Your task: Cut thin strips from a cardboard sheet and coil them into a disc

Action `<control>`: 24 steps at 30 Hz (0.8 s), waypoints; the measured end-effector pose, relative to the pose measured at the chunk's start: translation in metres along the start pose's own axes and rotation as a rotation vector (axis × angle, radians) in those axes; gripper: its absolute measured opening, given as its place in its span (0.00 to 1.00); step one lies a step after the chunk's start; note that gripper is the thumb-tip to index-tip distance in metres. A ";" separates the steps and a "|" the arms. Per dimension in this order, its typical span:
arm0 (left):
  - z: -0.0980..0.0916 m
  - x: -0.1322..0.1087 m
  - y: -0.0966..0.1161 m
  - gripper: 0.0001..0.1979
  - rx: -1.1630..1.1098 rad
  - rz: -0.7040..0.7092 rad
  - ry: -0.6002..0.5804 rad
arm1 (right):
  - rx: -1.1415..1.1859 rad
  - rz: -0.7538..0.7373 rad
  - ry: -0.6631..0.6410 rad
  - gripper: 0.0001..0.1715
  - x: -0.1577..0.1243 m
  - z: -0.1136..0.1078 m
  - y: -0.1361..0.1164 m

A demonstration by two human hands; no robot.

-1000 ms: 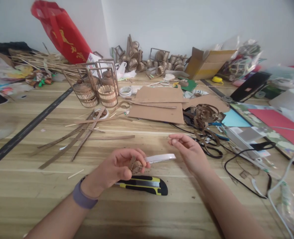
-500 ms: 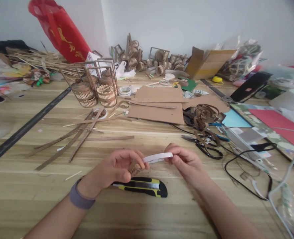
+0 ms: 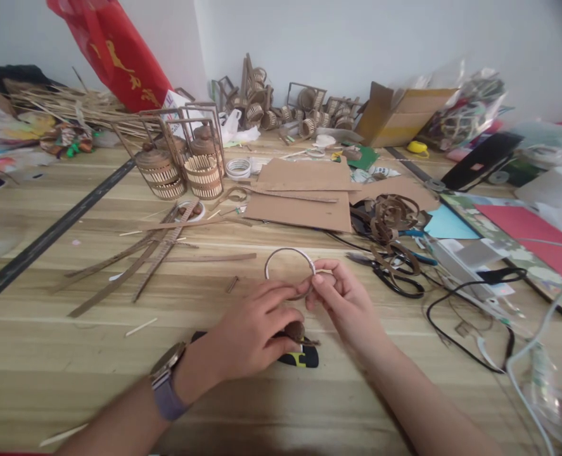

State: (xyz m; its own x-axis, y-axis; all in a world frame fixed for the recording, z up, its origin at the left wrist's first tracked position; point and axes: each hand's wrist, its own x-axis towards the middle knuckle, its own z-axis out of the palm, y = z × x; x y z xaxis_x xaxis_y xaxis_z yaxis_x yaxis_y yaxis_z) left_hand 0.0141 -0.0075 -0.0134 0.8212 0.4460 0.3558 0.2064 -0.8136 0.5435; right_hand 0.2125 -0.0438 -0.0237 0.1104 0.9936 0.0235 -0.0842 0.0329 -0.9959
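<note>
A thin ring (image 3: 287, 251), pale inside with a brownish edge, is pinched upright between the thumb and fingers of my right hand (image 3: 350, 301). Something small, round and brown also shows at those fingertips, too small to make out. My left hand (image 3: 247, 329) reaches its fingers to the ring's lower side. Between its thumb and curled fingers sits a small brown rounded piece (image 3: 294, 330), with a thin brown strip end poking out below. A black and yellow utility knife (image 3: 312, 356) lies on the table beneath my left hand, mostly covered by it.
Brown strips (image 3: 166, 253) lie crossed at left. Behind them stand small slatted baskets (image 3: 204, 177) with tall handles. Cardboard sheets (image 3: 300, 212) lie mid-table; black scissors (image 3: 399, 282), coiled brown strips (image 3: 389, 215) and cables (image 3: 433, 313) are at right. A short brown stick (image 3: 233, 284) lies near my left hand.
The ring has turned from lying nearly edge-on to standing upright. My left hand has moved right and rolled palm-down, now covering more of the knife. A short brown stick shows on the table.
</note>
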 end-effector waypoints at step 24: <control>-0.007 -0.001 -0.009 0.10 -0.090 -0.268 0.165 | -0.396 -0.262 0.300 0.07 0.003 -0.014 0.003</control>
State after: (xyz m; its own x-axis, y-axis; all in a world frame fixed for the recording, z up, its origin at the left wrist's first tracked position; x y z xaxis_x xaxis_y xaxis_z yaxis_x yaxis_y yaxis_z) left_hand 0.0075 0.0020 -0.0130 0.6449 0.7005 0.3056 0.3498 -0.6261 0.6969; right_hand 0.2261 -0.0424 -0.0278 0.3595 0.8814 0.3064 0.3559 0.1740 -0.9182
